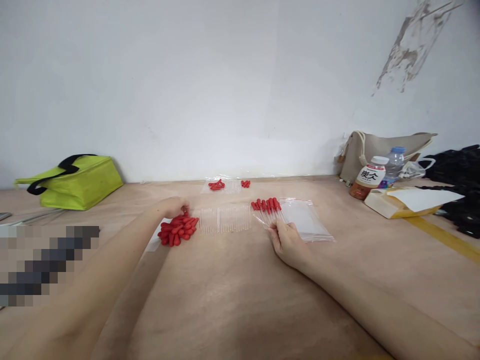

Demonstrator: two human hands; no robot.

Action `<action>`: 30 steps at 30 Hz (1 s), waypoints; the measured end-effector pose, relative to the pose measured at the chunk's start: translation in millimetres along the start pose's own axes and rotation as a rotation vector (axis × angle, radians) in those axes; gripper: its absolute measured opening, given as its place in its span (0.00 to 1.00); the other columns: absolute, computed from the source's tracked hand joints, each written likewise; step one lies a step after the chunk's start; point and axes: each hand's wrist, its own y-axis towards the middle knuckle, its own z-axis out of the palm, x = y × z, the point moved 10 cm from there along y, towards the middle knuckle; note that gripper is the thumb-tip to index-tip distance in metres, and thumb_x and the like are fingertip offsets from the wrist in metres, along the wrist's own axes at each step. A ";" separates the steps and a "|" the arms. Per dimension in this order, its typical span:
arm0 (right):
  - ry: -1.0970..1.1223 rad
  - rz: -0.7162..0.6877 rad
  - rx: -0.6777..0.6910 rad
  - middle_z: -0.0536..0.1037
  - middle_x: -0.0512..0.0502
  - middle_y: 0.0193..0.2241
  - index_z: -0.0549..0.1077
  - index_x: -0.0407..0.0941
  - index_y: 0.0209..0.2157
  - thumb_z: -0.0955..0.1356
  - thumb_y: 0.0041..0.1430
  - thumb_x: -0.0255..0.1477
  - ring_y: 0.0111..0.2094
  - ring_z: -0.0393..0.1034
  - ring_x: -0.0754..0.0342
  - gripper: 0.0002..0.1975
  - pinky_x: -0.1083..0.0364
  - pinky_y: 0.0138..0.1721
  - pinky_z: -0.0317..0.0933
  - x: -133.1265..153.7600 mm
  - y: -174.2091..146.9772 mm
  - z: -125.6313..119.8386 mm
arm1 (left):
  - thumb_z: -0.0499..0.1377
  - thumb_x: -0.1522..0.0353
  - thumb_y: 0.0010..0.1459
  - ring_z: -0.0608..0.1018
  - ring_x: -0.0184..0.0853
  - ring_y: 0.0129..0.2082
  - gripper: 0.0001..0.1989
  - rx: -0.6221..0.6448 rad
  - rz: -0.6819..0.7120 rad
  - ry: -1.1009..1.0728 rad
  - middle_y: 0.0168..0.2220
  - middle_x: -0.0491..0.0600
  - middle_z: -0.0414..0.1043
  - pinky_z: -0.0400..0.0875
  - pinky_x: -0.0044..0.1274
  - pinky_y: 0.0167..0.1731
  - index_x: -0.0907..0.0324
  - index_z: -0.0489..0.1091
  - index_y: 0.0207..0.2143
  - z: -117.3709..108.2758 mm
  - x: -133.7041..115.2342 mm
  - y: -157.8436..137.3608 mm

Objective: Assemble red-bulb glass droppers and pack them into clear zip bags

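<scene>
My left hand [174, 206] reaches to the far side of a heap of red rubber bulbs [176, 231], its fingers curled and pinching what looks like one red bulb at the top; the fingertips are small and partly hidden. A white sheet [153, 240] lies partly under the heap. Between my hands, a row of clear glass dropper tubes [225, 220] lies side by side on the table. In my right hand [288, 242] is a fanned bunch of glass droppers [267, 207], their red bulbs pointing away from me. Just behind that hand lies a clear zip bag [305, 220].
Near the wall, a clear bag [232, 186] holds red bulbs and tubes. A lime-green bag [80, 182] sits at left. On the right stand a beige bag [397, 142], a brown-drink bottle [369, 177], a blue-capped bottle [394, 165] and an open carton [393, 202].
</scene>
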 end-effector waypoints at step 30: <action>0.128 0.002 0.121 0.72 0.42 0.40 0.63 0.42 0.43 0.55 0.60 0.23 0.41 0.65 0.50 0.12 0.52 0.42 0.59 2.7 -5.9 13.7 | 0.60 0.69 0.48 0.74 0.32 0.33 0.13 -0.095 0.138 -1.295 0.34 0.50 0.74 0.66 0.27 0.39 0.62 0.69 0.38 70.3 -121.0 -78.2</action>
